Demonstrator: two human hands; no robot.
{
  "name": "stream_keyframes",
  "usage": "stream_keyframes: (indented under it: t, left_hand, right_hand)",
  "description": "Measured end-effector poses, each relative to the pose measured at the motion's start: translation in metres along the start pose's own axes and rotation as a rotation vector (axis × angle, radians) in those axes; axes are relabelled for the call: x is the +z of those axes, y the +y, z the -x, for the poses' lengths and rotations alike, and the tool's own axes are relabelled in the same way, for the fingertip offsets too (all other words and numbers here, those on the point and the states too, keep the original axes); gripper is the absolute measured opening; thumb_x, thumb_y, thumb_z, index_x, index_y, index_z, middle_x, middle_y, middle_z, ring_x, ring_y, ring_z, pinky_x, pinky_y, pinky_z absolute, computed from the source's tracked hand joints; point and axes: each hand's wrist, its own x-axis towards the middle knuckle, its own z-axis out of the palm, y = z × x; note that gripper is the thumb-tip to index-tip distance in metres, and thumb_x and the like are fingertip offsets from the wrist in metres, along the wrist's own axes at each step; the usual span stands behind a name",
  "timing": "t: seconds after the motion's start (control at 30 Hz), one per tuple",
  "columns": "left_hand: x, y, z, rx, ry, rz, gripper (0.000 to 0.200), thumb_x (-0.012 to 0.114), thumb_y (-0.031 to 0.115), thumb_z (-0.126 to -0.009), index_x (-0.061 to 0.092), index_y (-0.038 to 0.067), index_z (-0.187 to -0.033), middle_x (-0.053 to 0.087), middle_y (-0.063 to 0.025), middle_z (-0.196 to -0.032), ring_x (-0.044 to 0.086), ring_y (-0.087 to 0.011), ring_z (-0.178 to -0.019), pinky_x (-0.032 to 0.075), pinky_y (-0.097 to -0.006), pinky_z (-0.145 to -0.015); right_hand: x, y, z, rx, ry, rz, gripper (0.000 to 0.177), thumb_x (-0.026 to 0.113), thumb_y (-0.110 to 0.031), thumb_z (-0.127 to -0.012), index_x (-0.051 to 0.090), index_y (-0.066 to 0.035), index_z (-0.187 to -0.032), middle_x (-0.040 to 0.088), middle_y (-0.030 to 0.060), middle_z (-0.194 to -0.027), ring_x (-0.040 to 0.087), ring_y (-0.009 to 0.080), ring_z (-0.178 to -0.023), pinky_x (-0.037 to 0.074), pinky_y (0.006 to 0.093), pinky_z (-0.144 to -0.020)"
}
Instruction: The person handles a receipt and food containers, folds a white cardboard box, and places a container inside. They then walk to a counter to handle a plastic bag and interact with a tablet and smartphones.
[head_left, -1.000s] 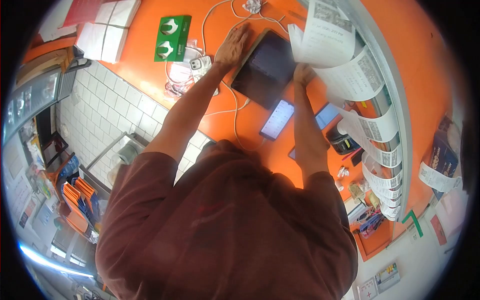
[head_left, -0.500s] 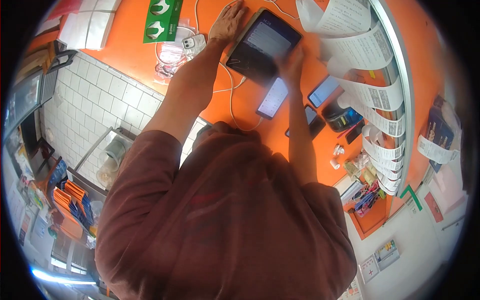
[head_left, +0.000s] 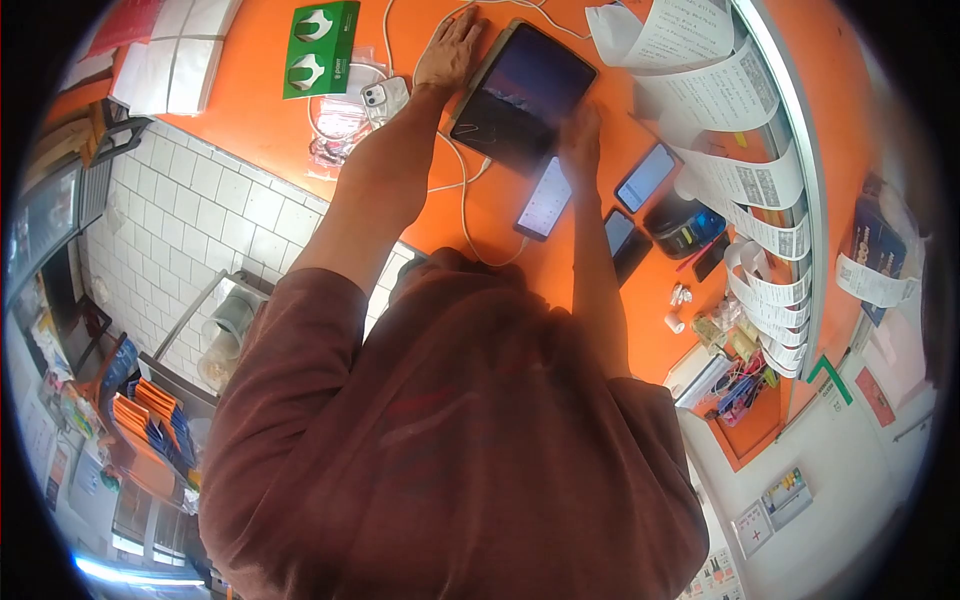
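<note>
My left hand [head_left: 447, 52] lies flat on the orange counter with its fingers stretched out, just left of a tablet [head_left: 525, 95]. The tablet is in a case, and its screen shows a dark picture. Close to the tablet's lower right edge is my right hand [head_left: 581, 140], a little blurred, fingers extended and nothing visible in it. Below that hand, a lit phone [head_left: 545, 200] has a white cable [head_left: 467, 205] running to its lower end. Another lit phone [head_left: 646, 178] and a dark-edged phone [head_left: 622, 240] lie to the right.
A green card [head_left: 321, 50], a white phone [head_left: 385, 98] and small plastic packets [head_left: 340, 125] lie left of my left arm. Paper strips [head_left: 735, 180] hang along a metal rail on the right. A dark rounded device [head_left: 684, 225] sits beside the phones.
The tablet's screen has gone from a clock with listed panels to a dark picture. My right hand has drawn back slightly from the screen. My left hand stays flat on the counter.
</note>
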Motion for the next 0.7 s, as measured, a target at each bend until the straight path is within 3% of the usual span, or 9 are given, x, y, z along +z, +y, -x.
stream_keyframes:
  t: [0.13,0.2,0.33,0.4,0.47,0.53,0.57,0.63,0.7]
  left_hand:
    - [0.026,-0.043,0.016,-0.228,-0.152,-0.071,0.046,0.048,0.021,-0.099,0.044,0.011,-0.143,0.042,-0.0114,-0.15,0.036,-0.0255,-0.14,0.025,-0.0355,-0.118]
    - [0.05,-0.108,0.023,0.215,-0.166,-0.824,0.059,0.053,0.021,-0.09,0.038,0.007,-0.145,0.026,-0.0123,-0.159,0.03,-0.0264,-0.143,0.017,-0.037,-0.122]
    - [0.04,-0.101,0.021,0.358,0.026,-0.535,0.044,0.053,0.021,-0.093,0.048,0.006,-0.135,0.044,-0.0181,-0.145,0.046,-0.031,-0.13,0.035,-0.0405,-0.112]
    - [0.026,-0.081,0.02,-0.062,0.042,0.157,0.026,0.053,0.022,-0.096,0.057,0.003,-0.114,0.06,-0.0225,-0.117,0.059,-0.0363,-0.106,0.047,-0.0463,-0.09]
    - [0.016,-0.047,0.064,-0.018,0.203,-0.089,0.023,0.056,0.025,-0.096,0.059,0.002,-0.095,0.06,-0.023,-0.093,0.059,-0.0396,-0.082,0.045,-0.048,-0.069]
    - [0.005,0.002,0.128,-0.178,-0.101,-0.225,0.026,0.061,0.03,-0.092,0.061,0.004,-0.093,0.061,-0.0195,-0.099,0.058,-0.0356,-0.086,0.044,-0.0448,-0.07]
    - [0.01,0.016,0.157,-0.041,-0.037,-0.271,0.028,0.063,0.033,-0.091,0.063,0.005,-0.096,0.061,-0.017,-0.102,0.057,-0.0333,-0.091,0.043,-0.0449,-0.073]
    - [0.031,0.019,0.203,0.1,0.014,-0.308,0.031,0.065,0.036,-0.089,0.064,0.007,-0.099,0.062,-0.0145,-0.104,0.056,-0.031,-0.096,0.042,-0.0449,-0.075]
    - [0.05,0.024,0.226,-0.201,-0.119,-0.413,0.041,0.072,0.039,-0.084,0.068,0.016,-0.117,0.06,-0.0078,-0.119,0.05,-0.0316,-0.11,0.039,-0.0498,-0.082]
  right_hand:
    - [0.011,-0.008,0.021,-0.09,0.106,0.075,0.056,0.065,-0.021,-0.093,0.04,0.002,-0.137,0.051,0.0246,-0.13,0.045,0.0386,-0.128,0.039,0.0446,-0.105]
    - [0.021,-0.035,0.046,-0.127,0.304,0.08,0.045,0.07,-0.018,-0.087,0.052,-0.001,-0.124,0.054,0.0202,-0.121,0.052,0.0366,-0.113,0.042,0.0456,-0.097]
    - [0.034,-0.062,0.114,-0.099,0.173,0.205,0.037,0.07,-0.016,-0.086,0.056,-0.003,-0.118,0.059,0.0169,-0.114,0.054,0.0342,-0.107,0.045,0.0428,-0.091]
    - [0.025,-0.062,0.139,-0.15,0.139,0.105,0.033,0.069,-0.015,-0.086,0.058,-0.003,-0.115,0.061,0.0158,-0.11,0.056,0.0338,-0.105,0.045,0.0426,-0.09]
    - [0.008,-0.053,0.148,-0.186,0.105,0.026,0.029,0.069,-0.015,-0.087,0.06,-0.003,-0.112,0.063,0.0147,-0.105,0.057,0.0334,-0.102,0.046,0.0425,-0.089]
    - [-0.017,-0.039,0.167,-0.088,0.057,-0.016,0.022,0.067,-0.016,-0.089,0.063,-0.002,-0.105,0.066,0.0142,-0.101,0.059,0.0302,-0.099,0.047,0.0416,-0.088]
    - [-0.027,-0.032,0.17,-0.096,0.08,-0.023,0.022,0.067,-0.016,-0.089,0.063,-0.002,-0.105,0.066,0.0142,-0.101,0.059,0.0302,-0.099,0.047,0.0416,-0.088]
    - [-0.043,-0.01,0.198,0.178,0.095,-0.213,0.019,0.065,-0.018,-0.092,0.064,-0.002,-0.102,0.067,0.0151,-0.103,0.061,0.0261,-0.102,0.046,0.0399,-0.09]
    - [-0.052,0.007,0.222,0.235,0.116,-0.287,0.02,0.064,-0.017,-0.093,0.064,-0.003,-0.107,0.068,0.0153,-0.107,0.06,0.025,-0.112,0.044,0.0379,-0.099]
